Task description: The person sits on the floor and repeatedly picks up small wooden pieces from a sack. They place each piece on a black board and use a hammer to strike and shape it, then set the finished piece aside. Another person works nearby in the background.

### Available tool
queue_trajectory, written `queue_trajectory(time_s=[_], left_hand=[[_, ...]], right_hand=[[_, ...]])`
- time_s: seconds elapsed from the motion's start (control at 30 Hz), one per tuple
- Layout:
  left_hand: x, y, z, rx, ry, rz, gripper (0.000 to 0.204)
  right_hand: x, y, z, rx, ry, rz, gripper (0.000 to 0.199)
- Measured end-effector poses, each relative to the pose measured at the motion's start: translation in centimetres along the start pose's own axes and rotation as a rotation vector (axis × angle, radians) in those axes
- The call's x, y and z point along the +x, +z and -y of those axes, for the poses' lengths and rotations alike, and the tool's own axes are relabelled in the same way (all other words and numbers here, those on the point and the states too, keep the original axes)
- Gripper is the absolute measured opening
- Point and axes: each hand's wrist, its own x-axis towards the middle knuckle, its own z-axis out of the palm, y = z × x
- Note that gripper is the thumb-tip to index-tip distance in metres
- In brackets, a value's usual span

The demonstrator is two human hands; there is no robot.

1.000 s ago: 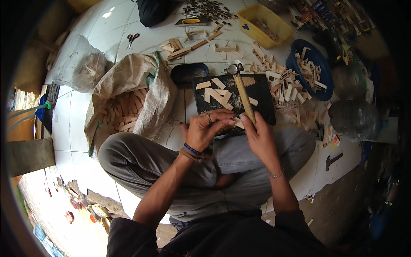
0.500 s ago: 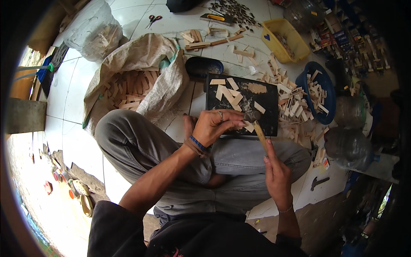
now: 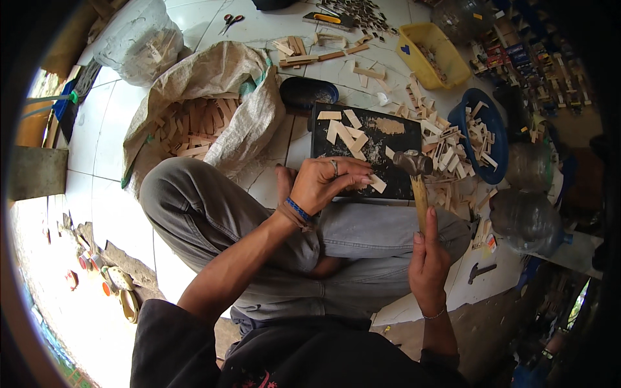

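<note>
Clock: I read it with the black board (image 3: 323, 147) at the middle and twelve straight away from the seated person.
Left hand: the hand (image 3: 320, 184) sits at about eight o'clock, thumb and fingers pinching a small wooden strip (image 3: 378, 183) by one end.
Pinched strip: it is over the board's near part, its free end pointing toward four; whether it touches the board I cannot tell.
Strip's feel: probably very light and stiff, dry rather than slippery, liable to split along the grain; a fingertip hold at the end or along the edges should suit it.
Right hand: at five o'clock, this hand (image 3: 430, 262) grasps the lower handle of a hammer (image 3: 419, 187) (the handle's butt is hidden from me).
Hammer: its metal head is above the board's three o'clock edge, apart from the pinched strip. It looks head-heavy and rigid; low on the wooden handle seems the right place to grip.
Board top: loose strips (image 3: 330, 116) lie towards eleven, some crossing each other.
Left side: a sack (image 3: 249, 139) of wood pieces slumps between nine and ten.
Right side: a blue bowl (image 3: 497, 129) holds more near three, a yellow tub (image 3: 424, 72) stands at one, and a second hammer (image 3: 482, 271) lies between four and five.
</note>
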Motion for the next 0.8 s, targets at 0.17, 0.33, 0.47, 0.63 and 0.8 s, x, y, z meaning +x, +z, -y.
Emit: queue_trajectory(time_s=[0.17, 0.33, 0.47, 0.63, 0.8], left_hand=[[0.1, -0.1, 0.0, 0.020, -0.017, 0.008, 0.018], [0.1, 0.0, 0.0, 0.023, -0.015, 0.003, 0.018], [0.0, 0.0, 0.0, -0.040, -0.077, -0.006, 0.018], [0.2, 0.2, -0.1, 0.029, -0.022, 0.004, 0.020], [0.3, 0.2, -0.4, 0.111, 0.009, 0.025, 0.026]], right_hand=[[-0.4, -0.1, -0.6, 0.034, 0.116, 0.229, 0.064], [-0.8, 0.0, -1.0, -0.038, 0.055, 0.129, 0.062], [0.0, 0.5, -0.3, 0.058, 0.191, 0.251, 0.057], [3.2, 3.4, 0.2, 0.346, 0.393, -0.169, 0.043], [6.8, 6.1, -1.8, 0.570, 0.669, 0.181, 0.033]])
